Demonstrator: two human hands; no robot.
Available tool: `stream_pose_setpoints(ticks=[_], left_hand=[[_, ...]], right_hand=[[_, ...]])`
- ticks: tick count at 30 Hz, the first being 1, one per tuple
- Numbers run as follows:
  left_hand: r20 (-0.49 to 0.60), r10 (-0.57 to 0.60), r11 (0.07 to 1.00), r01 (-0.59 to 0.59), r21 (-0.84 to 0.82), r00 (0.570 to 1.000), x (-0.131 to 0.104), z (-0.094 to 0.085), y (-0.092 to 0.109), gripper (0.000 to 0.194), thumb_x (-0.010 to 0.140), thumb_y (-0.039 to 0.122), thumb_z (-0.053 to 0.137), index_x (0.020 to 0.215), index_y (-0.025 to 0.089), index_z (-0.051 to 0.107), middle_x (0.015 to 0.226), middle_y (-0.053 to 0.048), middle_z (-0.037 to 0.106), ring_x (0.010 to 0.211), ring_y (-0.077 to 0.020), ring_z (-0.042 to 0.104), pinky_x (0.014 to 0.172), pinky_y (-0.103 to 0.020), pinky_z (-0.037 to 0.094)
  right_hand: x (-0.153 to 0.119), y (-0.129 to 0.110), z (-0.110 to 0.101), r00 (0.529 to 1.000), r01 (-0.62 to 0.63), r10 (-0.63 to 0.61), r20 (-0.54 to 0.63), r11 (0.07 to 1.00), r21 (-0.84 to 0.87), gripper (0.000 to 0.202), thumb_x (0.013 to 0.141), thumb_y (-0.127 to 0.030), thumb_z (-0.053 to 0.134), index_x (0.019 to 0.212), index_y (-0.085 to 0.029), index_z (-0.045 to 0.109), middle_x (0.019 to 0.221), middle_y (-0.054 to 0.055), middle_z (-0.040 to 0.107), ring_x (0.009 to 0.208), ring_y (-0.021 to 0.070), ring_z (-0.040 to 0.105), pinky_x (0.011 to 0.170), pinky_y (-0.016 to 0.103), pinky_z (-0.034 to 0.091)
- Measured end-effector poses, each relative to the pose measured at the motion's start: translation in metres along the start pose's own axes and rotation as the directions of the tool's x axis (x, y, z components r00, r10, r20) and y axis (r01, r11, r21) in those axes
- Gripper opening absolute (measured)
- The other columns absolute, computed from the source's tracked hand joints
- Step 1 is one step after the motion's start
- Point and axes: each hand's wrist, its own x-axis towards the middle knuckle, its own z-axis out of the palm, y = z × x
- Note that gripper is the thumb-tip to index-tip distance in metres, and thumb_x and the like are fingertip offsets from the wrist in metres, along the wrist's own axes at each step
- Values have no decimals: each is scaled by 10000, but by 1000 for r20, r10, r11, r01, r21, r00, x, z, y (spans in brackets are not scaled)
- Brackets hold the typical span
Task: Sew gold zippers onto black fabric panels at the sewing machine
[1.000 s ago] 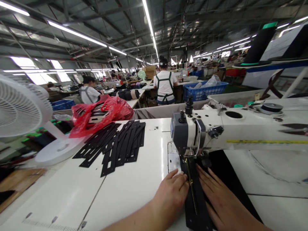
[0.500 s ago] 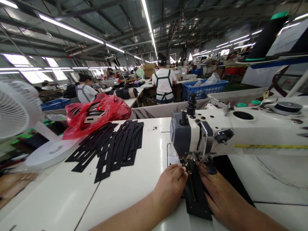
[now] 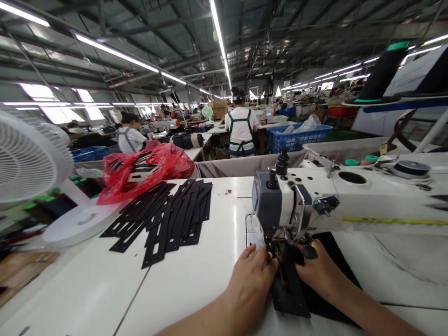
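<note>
Under the head of a white and grey sewing machine point(image 3: 276, 200) lies a black strip point(image 3: 292, 301) with a brass-coloured zipper point(image 3: 283, 275) along its slot. My left hand point(image 3: 250, 280) is at the strip's left edge near the presser foot, its fingers bent together and closed on the edge. On the other side, my right hand point(image 3: 320, 270) is closed, gripping black fabric point(image 3: 338, 254) beside the strip; its fingertips are partly hidden by the machine head. More of this fabric spreads beneath the right forearm.
Several slotted black strips point(image 3: 175, 214) lie in a pile left of the machine. Behind them sits a red plastic bag point(image 3: 154, 163) with more pieces. A white fan point(image 3: 66, 219) stands at the left. Beyond the table are a blue basket point(image 3: 301, 137) and a seated co-worker point(image 3: 241, 126).
My right hand has shifted from lying flat along the strip to a bent grip farther up, by the machine head. The left hand stays near the presser foot. The view has tilted slightly.
</note>
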Motion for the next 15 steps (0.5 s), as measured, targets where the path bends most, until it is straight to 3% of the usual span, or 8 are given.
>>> stream_pose_setpoints(ticks=[4,15], left_hand=[[-30,34,999,-33,43,999,-3,3,4,216,815,173,498,1018,164,570,992,-93,595,949,-227,558,877,-388,476],[126,24,999,-30,44,992,0,-8,6,266,798,130,487,1051,130,566,1024,-118,567,963,-245,533,850,-401,481]], right_hand=[[4,-4,-3,1000,-15,15,20,1000,8,155,740,-213,520,666,-214,656,768,28,695,817,227,641,715,306,495],[16,4,14,962,-269,273,14,955,-126,266,794,-195,455,618,-163,652,636,95,683,628,243,661,519,289,434]])
